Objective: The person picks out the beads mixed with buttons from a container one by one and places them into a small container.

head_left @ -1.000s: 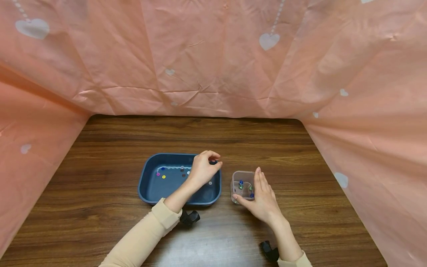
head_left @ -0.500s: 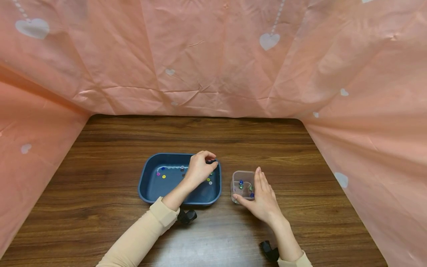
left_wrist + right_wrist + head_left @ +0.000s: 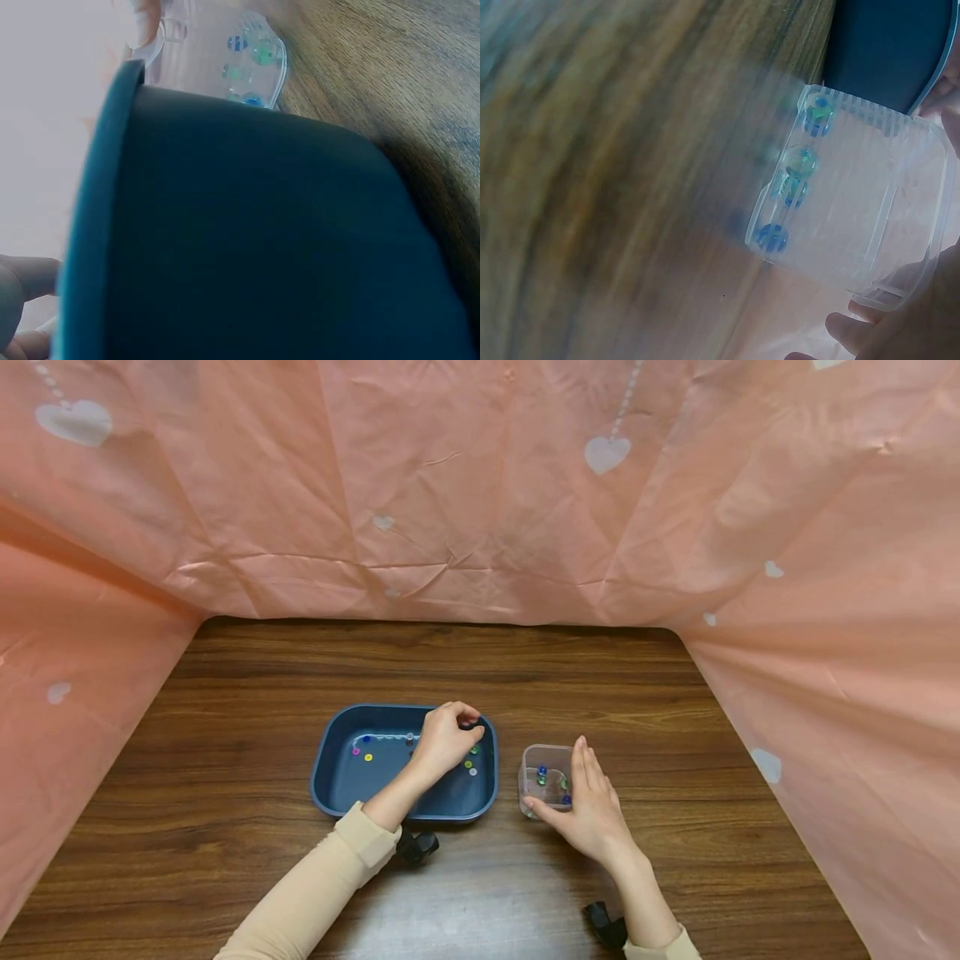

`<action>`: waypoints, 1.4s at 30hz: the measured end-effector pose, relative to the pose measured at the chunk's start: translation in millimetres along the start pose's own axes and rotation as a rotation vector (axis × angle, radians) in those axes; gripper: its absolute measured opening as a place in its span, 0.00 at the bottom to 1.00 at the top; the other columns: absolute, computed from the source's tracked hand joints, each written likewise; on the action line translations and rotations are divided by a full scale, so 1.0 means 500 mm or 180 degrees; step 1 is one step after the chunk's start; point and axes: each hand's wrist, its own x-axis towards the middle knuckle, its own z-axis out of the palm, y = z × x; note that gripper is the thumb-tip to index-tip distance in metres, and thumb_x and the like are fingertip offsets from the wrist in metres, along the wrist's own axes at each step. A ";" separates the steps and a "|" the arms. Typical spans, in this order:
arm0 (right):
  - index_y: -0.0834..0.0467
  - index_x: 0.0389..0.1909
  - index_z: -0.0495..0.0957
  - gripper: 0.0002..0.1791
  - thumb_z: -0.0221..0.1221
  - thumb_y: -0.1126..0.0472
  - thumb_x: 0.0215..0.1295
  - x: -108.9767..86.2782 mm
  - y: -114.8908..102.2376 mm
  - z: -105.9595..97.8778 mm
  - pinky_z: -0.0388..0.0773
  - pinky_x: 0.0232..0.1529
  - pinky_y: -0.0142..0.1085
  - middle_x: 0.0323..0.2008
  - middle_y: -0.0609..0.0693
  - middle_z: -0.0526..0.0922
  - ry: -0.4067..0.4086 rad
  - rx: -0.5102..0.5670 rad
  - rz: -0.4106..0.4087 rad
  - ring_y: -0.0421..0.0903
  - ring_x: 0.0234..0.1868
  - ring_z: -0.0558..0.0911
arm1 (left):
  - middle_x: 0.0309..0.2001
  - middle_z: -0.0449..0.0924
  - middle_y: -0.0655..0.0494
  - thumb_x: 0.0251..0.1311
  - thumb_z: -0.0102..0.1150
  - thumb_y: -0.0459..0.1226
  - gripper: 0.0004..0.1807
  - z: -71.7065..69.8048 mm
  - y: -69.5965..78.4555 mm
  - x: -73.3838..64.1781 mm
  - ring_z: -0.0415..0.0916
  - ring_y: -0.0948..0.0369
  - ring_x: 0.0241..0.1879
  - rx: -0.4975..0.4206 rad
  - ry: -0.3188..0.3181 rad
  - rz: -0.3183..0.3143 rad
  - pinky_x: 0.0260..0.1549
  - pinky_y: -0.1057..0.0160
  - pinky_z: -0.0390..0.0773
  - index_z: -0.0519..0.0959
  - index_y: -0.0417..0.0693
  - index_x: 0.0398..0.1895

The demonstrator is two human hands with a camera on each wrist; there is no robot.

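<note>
My left hand (image 3: 444,739) hovers over the right part of a blue tub (image 3: 318,781). Its thumb and fingers curve toward each other, with a gap between them and nothing visible there. Below it in the tub lie a green marble (image 3: 474,750), a yellow-green disc (image 3: 468,764) and a pale disc (image 3: 473,772). My right hand (image 3: 596,810) rests against a clear plastic container (image 3: 529,760), fingers straight along its right side, thumb across its near side. Several blue and green marbles (image 3: 801,161) sit on the container's floor. The tub's wall hides most of the left wrist view.
Farther left in the tub lie a pink disc (image 3: 356,751), a yellow disc (image 3: 368,757) and a blue one (image 3: 367,739). A brown wooden table (image 3: 262,668) carries both vessels. Pink cloth (image 3: 480,527) with pale hearts hangs behind and at the sides.
My left hand has moved a little left, from above the tub's right rim to inside its outline, uncovering the small pieces at the right. The right hand and the container have stayed still.
</note>
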 end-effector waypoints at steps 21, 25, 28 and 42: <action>0.59 0.70 0.30 0.65 0.50 0.23 0.46 0.000 0.001 0.002 0.47 0.63 0.60 0.72 0.58 0.37 0.0026 -0.0001 -0.0027 0.58 0.71 0.43 | 0.40 0.81 0.50 0.51 0.62 0.35 0.12 0.011 -0.023 0.004 0.76 0.54 0.43 0.0142 -0.0275 -0.0177 0.42 0.57 0.76 0.80 0.42 0.41; 0.59 0.70 0.30 0.65 0.50 0.23 0.45 0.000 0.002 0.001 0.47 0.63 0.60 0.72 0.58 0.37 0.0016 0.0004 -0.0018 0.58 0.71 0.43 | 0.40 0.80 0.49 0.52 0.62 0.35 0.12 0.015 -0.025 0.005 0.76 0.54 0.43 0.0137 -0.0332 -0.0194 0.42 0.57 0.76 0.80 0.42 0.41; 0.58 0.70 0.29 0.65 0.50 0.23 0.45 0.001 0.002 0.002 0.47 0.63 0.60 0.72 0.58 0.36 0.0015 0.0001 -0.0017 0.58 0.71 0.43 | 0.41 0.80 0.49 0.52 0.62 0.35 0.13 0.020 -0.027 0.004 0.76 0.54 0.44 0.0135 -0.0382 -0.0201 0.42 0.57 0.76 0.80 0.42 0.41; 0.59 0.71 0.30 0.65 0.50 0.24 0.46 0.001 0.004 0.002 0.46 0.64 0.59 0.72 0.56 0.35 0.0001 0.0023 -0.0026 0.56 0.71 0.42 | 0.40 0.80 0.49 0.50 0.62 0.34 0.14 0.033 -0.036 0.008 0.76 0.54 0.43 0.0226 -0.0350 -0.0149 0.42 0.57 0.76 0.80 0.41 0.41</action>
